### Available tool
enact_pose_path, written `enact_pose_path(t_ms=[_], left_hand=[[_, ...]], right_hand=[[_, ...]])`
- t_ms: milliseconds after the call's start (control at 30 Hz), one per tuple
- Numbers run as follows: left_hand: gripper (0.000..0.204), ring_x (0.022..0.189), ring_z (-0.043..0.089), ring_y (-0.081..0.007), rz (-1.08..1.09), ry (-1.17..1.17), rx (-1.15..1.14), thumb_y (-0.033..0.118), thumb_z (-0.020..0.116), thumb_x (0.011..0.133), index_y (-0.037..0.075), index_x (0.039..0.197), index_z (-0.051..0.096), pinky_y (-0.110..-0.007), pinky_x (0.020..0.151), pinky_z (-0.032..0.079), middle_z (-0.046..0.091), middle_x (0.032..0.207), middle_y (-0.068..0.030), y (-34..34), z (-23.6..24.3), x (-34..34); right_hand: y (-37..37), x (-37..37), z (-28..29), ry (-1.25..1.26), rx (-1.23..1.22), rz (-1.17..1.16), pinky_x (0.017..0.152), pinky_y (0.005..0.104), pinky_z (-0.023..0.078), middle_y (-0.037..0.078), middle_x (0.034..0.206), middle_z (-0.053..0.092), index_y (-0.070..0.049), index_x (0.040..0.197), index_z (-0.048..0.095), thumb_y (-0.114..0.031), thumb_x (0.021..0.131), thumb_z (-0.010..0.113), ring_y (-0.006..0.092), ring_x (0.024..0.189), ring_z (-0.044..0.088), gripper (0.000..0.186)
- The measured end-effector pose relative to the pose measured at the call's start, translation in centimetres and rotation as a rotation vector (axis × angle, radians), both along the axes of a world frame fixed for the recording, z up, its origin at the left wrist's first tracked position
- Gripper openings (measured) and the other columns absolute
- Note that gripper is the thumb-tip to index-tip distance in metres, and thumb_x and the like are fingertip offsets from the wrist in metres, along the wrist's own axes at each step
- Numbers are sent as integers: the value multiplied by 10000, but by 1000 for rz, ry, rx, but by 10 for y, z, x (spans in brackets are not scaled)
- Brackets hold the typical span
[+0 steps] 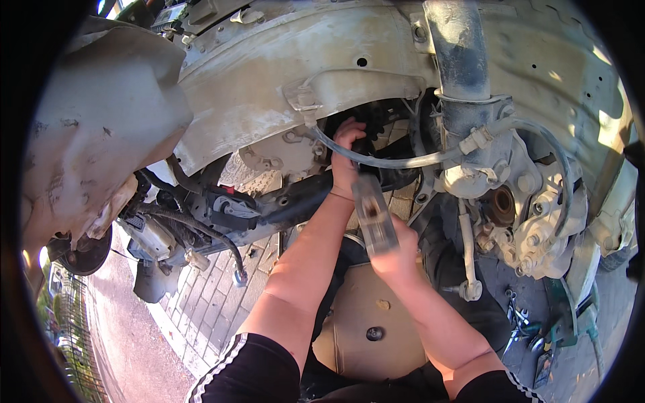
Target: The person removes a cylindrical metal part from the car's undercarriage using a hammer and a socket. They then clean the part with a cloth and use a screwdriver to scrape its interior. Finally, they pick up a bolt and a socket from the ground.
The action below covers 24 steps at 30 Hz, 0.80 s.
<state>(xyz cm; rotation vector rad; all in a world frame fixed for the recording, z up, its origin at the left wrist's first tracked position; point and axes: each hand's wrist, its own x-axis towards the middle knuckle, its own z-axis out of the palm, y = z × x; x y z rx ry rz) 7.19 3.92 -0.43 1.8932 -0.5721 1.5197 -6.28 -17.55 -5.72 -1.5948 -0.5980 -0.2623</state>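
My left hand [345, 149] reaches up into the dark opening below the pale frame rail [228, 107], its fingers curled at a dark part that I cannot make out. A rubber hose [410, 160] crosses in front of it. My right hand [393, 252] is closed on a grey tool [374, 211], blurred by motion, whose upper end lies just below my left hand. Behind my wrists a black crossmember [282, 205] runs across. Right of my hands are a strut [457, 54] and a link rod [466, 248].
At the left hang a bent liner panel [101, 127] and loose cables [175, 215]. A hub assembly [531, 228] sits at the right. Below me lie a cardboard sheet [356, 316], several wrenches [517, 319] and paving [201, 302]. A green stand [568, 322] stands at the lower right.
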Motion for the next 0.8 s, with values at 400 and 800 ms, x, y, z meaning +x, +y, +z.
enact_pose_path(t_ms=[400, 800], left_hand=[[502, 1452, 625, -423, 4, -18, -68, 132, 864, 800, 97, 1235, 617, -505, 1248, 466, 715, 1376, -160, -13, 4, -8], [615, 1474, 597, -505, 88, 48, 122, 177, 955, 733, 78, 1248, 635, -564, 1246, 470, 695, 1414, -197, -38, 28, -42]], right_hand=[[-6, -12, 23, 209, -29, 7, 701, 481, 549, 244, 798, 727, 28, 1027, 741, -178, 978, 768, 467, 733, 699, 214], [-73, -108, -112, 749, 91, 186, 553, 341, 397, -52, 662, 554, -33, 891, 627, -143, 1063, 811, 68, 592, 477, 275]])
